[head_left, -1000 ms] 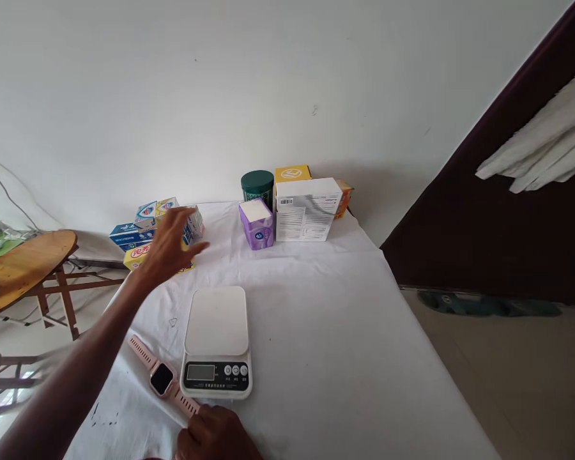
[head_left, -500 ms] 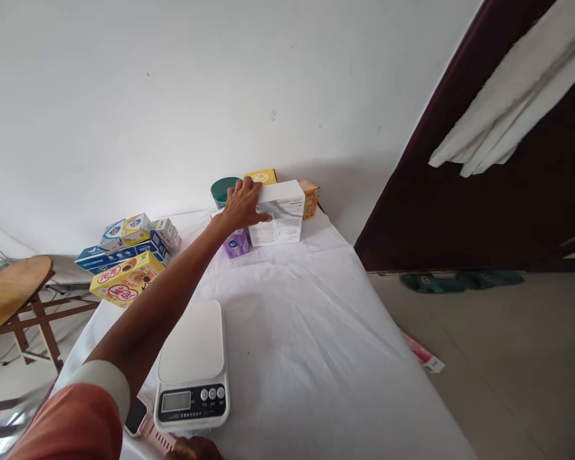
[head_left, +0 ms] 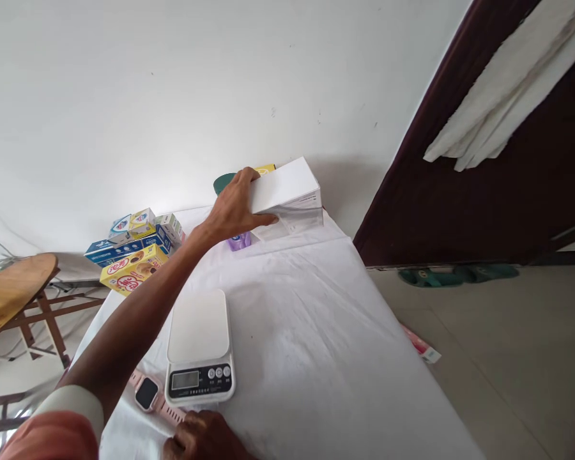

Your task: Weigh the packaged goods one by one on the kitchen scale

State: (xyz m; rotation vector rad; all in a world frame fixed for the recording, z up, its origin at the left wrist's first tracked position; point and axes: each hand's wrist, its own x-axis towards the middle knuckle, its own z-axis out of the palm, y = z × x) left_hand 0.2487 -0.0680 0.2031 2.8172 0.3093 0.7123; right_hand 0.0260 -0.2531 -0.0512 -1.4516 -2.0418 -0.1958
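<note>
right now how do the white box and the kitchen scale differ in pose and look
The white box is tilted in the left hand; the kitchen scale lies flat on the tablecloth. The box carries fine print on its side, the scale a dark control panel. Both are mostly white.

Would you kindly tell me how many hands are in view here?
2: the left hand holds a tilted white box; the right hand, partly cut off by the picture's lower edge, is at the watch strap near the scale.
</note>
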